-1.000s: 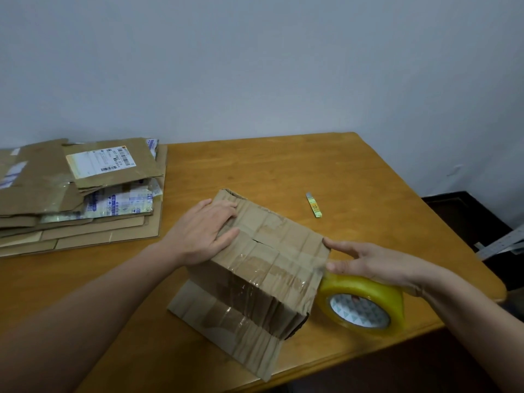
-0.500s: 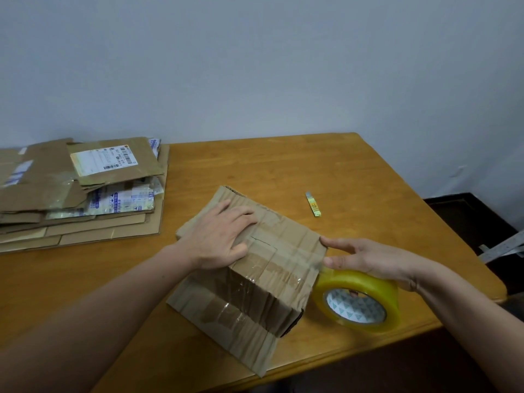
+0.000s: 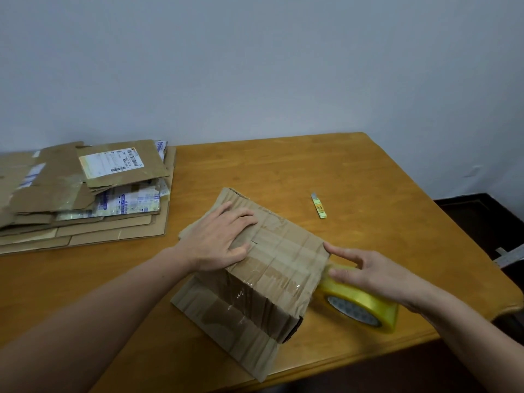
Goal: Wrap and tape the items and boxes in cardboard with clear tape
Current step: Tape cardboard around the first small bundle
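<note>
Cardboard-wrapped box (image 3: 269,268) sits mid-table (image 3: 354,171), twd the front edge. It's creased and ribbed w/ shiny clear tape bands, and a loose flap (image 3: 218,319) sticks out at the bottom. Prob. light and fairly stiff, but the skin dents and the taped faces look slick, so hold it flat on top or by the edges. L hand (image 3: 218,239) presses the top, fingers straight. R hand (image 3: 371,273) lies over the tape roll (image 3: 365,307), index on the box corner. Thumb hidden, so can't tell if it grips.

Cardboard-wrapped box (image 3: 272,279): brown corrugated sheet folded over it and banded with clear tape, set at an angle at lower centre of the frame, with a loose flap spread flat at its near side.
Tape roll (image 3: 365,304): yellowish clear tape on a white patterned core, stood on edge just right of the box.
Flattened cardboard (image 3: 85,231): stacked at mid-left.
</note>
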